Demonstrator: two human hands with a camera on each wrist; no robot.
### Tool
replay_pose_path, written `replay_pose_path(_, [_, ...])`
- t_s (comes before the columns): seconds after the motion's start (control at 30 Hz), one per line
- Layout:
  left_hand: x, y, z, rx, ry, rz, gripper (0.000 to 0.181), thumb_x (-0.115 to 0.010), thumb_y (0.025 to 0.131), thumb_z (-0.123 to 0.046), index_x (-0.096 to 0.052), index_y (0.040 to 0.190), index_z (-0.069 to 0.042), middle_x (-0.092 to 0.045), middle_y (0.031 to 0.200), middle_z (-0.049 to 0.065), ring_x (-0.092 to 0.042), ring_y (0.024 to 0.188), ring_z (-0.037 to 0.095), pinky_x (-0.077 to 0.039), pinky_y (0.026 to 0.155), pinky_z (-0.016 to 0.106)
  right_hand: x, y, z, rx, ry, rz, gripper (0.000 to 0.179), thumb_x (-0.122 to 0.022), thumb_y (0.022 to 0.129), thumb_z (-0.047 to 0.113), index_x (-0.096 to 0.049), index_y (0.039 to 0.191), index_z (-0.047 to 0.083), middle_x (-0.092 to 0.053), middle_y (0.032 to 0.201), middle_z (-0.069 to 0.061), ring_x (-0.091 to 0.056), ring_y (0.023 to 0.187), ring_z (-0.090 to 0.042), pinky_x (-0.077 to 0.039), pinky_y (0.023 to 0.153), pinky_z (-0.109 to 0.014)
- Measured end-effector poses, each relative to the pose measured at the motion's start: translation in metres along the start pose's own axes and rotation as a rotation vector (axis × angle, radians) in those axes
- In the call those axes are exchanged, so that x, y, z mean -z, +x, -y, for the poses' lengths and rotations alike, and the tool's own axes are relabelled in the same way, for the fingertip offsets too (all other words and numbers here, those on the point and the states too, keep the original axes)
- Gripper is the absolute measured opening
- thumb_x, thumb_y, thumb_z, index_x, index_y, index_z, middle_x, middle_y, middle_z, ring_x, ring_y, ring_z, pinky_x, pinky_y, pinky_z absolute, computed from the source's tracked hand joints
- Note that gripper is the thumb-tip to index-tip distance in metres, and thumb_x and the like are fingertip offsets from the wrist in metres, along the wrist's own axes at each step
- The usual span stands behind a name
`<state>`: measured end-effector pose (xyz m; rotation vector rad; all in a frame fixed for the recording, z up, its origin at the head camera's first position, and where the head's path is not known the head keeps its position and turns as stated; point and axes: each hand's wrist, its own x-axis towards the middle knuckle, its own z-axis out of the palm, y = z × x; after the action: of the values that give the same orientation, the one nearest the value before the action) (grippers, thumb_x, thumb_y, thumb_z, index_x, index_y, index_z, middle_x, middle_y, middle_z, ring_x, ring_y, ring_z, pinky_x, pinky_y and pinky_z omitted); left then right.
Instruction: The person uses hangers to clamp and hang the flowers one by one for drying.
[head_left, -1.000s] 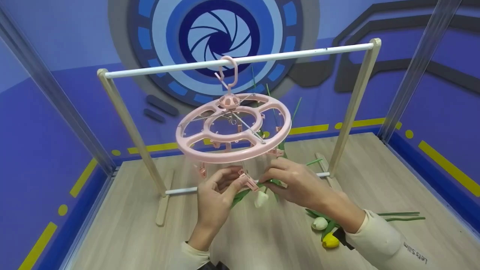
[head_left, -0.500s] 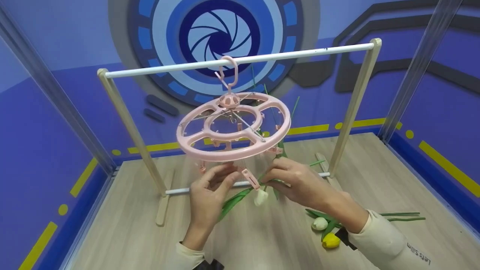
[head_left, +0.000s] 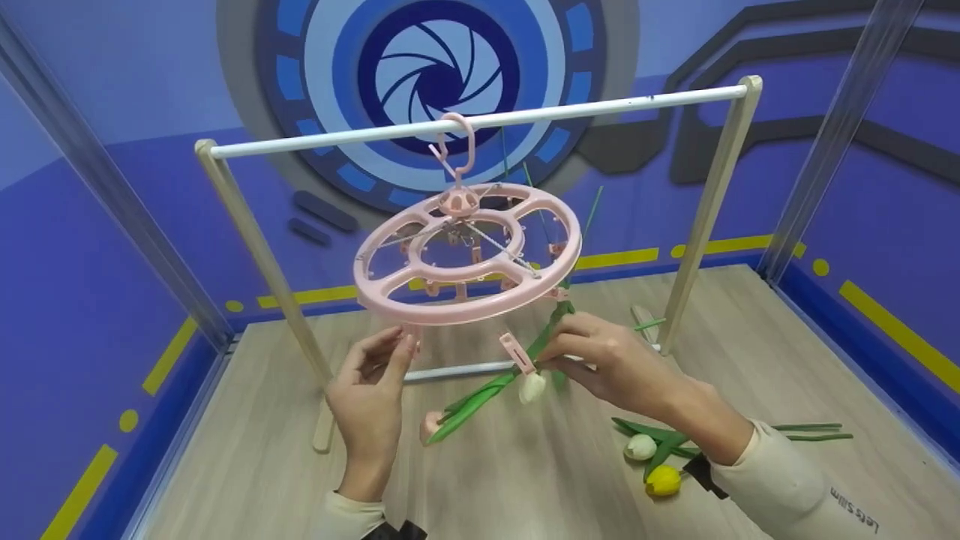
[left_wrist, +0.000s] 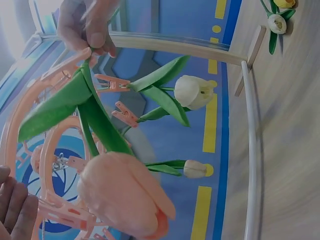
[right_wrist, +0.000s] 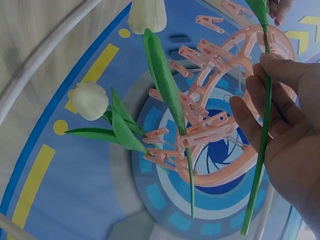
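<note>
My right hand (head_left: 615,360) pinches the green stem of a pink tulip (head_left: 430,427) whose bloom hangs down to the left. A pink clothes peg (head_left: 517,352) stands tilted beside my right fingertips, its lower end at the stem and leaves. Above is a round pink drying hanger (head_left: 450,311). Below its left rim my left hand (head_left: 366,409) reaches to another pink peg (left_wrist: 67,214); in the left wrist view its thumb stands apart from the fingers, which are right beside that peg. White tulips (right_wrist: 90,101) hang bloom-down from pegs farther back.
The hanger hooks over the white rail (head_left: 600,112) of a wooden-legged stand. On the table (head_left: 525,480), right of centre, lie a white tulip (head_left: 640,448) and a yellow tulip (head_left: 664,480). Blue patterned walls (head_left: 112,225) surround the table.
My left hand has come away from the tilted peg and moved left to another one. My right hand has shifted slightly right with the stem, and the pink bloom has come into sight.
</note>
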<state>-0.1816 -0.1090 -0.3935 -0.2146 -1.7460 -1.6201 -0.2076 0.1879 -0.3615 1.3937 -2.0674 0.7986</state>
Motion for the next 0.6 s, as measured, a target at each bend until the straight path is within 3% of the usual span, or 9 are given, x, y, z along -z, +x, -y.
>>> replay_pose_path(0.13, [0.001, 0.001, 0.004, 0.019, -0.013, -0.038, 0.023, -0.081, 0.093, 0.002, -0.075, 0.115, 0.005, -0.074, 0.105, 0.015, -0.072, 0.099, 0.019, -0.061, 0.090, 0.027, 0.003, -0.003, -0.001, -0.031, -0.005, 0.012, 0.028, -0.084, 0.085, -0.010, -0.077, 0.104, 0.009, -0.070, 0.104, 0.001, -0.065, 0.092, -0.015, -0.060, 0.080, -0.022])
replay_pose_path(0.4, [-0.002, 0.000, 0.011, 0.090, -0.008, 0.027, 0.032, -0.087, 0.088, 0.000, -0.074, 0.116, 0.004, -0.074, 0.112, 0.015, -0.072, 0.107, 0.025, -0.060, 0.096, 0.041, 0.008, -0.008, -0.003, -0.046, -0.017, -0.001, 0.035, -0.084, 0.082, -0.014, -0.077, 0.106, 0.010, -0.069, 0.103, 0.001, -0.065, 0.091, -0.017, -0.060, 0.077, -0.021])
replay_pose_path(0.6, [-0.005, -0.001, 0.015, 0.081, 0.051, 0.049, 0.023, -0.087, 0.090, -0.005, -0.077, 0.110, 0.002, -0.077, 0.106, 0.010, -0.075, 0.102, 0.021, -0.062, 0.091, 0.032, 0.010, -0.010, -0.004, -0.048, -0.016, -0.012, 0.034, -0.084, 0.083, -0.012, -0.078, 0.107, 0.012, -0.070, 0.104, 0.000, -0.065, 0.093, -0.018, -0.062, 0.076, -0.027])
